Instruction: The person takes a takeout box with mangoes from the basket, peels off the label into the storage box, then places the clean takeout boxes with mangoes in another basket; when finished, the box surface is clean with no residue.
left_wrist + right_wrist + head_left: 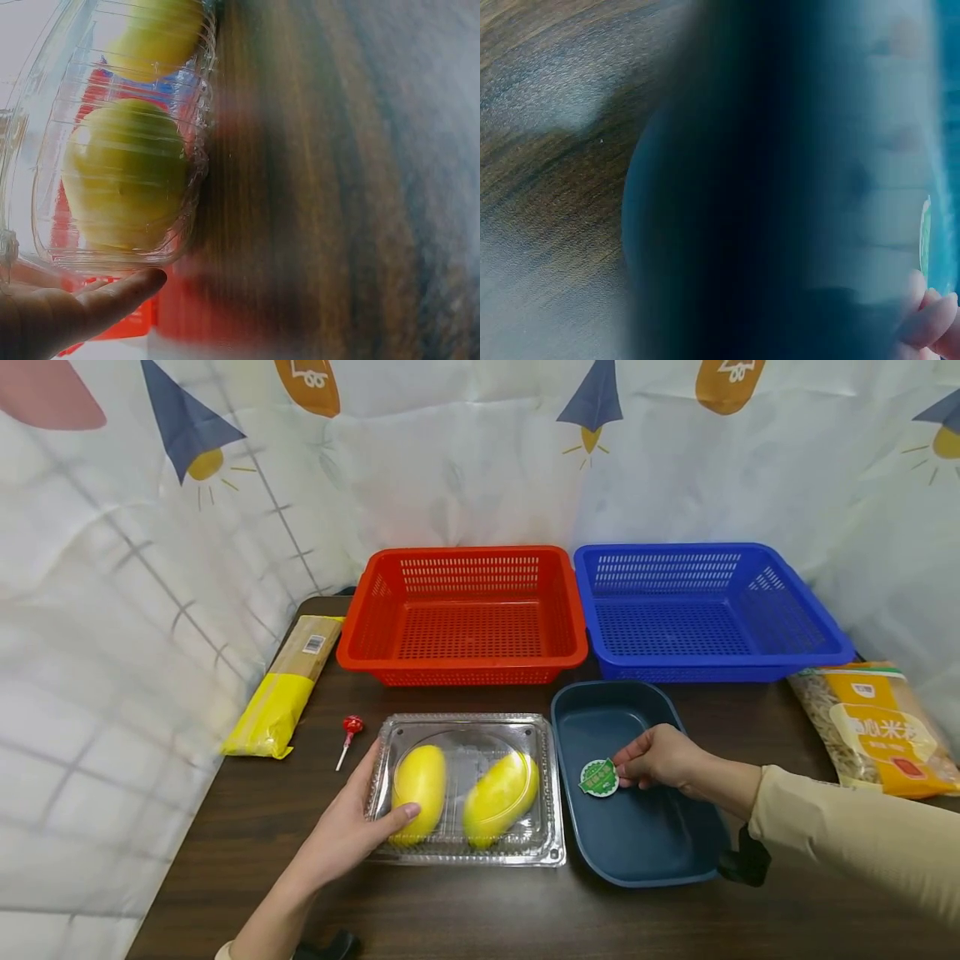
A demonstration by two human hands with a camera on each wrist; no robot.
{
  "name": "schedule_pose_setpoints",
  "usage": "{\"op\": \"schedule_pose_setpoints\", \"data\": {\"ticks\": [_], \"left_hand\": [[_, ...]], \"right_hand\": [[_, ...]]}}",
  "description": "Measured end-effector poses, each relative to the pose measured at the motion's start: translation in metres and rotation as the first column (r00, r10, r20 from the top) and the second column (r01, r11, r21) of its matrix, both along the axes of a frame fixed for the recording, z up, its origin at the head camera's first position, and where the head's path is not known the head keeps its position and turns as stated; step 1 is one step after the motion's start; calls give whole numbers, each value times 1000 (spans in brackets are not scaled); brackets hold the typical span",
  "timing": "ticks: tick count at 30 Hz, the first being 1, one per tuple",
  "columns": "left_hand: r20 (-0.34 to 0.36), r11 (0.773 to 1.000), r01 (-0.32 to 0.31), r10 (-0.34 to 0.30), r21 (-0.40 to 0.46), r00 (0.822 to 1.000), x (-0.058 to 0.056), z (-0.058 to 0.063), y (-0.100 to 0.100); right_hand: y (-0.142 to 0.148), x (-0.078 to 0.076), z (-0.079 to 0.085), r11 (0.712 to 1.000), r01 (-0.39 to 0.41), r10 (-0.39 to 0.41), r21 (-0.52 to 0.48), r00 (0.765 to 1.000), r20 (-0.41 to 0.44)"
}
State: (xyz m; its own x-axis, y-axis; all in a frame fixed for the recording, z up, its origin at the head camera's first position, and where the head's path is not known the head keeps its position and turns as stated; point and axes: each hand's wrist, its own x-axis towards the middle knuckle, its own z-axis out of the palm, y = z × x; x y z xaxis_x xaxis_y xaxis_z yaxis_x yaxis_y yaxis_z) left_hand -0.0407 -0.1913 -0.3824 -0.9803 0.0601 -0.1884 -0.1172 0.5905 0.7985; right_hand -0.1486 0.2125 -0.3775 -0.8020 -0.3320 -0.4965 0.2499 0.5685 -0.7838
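Note:
A clear plastic clamshell box [459, 789] with two yellow mangoes [501, 800] inside lies in front of me. My left hand [352, 818] grips its left end, thumb over the lid and fingers along the far side. The left wrist view shows the box's ribbed wall [120, 259] close to that thumb. To the right stands a dark blue-green tray [637, 852]. Over it, my right hand [660, 760] pinches a round green-and-white label [599, 778] by its right edge. In the right wrist view the label [925, 236] shows edge-on beside the fingertips, with the tray wall blurred in front.
Behind stand a red basket [461, 677] and a blue basket [723, 673], side by side. A lollipop [352, 725] and a yellow noodle-like packet [283, 693] lie at the left. At the right is an orange food bag [877, 727]. A patterned curtain [465, 460] hangs behind.

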Motion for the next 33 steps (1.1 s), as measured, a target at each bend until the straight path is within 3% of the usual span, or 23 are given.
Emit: {"op": "schedule_pose_setpoints", "data": {"ticks": [16,26,33], "left_hand": [[-8,1000,9,-9,8,1000,0,0,2],[18,1000,-1,0,6,1000,0,0,0],[32,1000,-11,10,8,999,1,0,-1]], "right_hand": [[4,4,6,1000,-4,4,-4,1000,4],[13,4,27,992,-45,42,-122,999,-22],[-4,10,42,978,-110,94,-180,991,-98]]}}
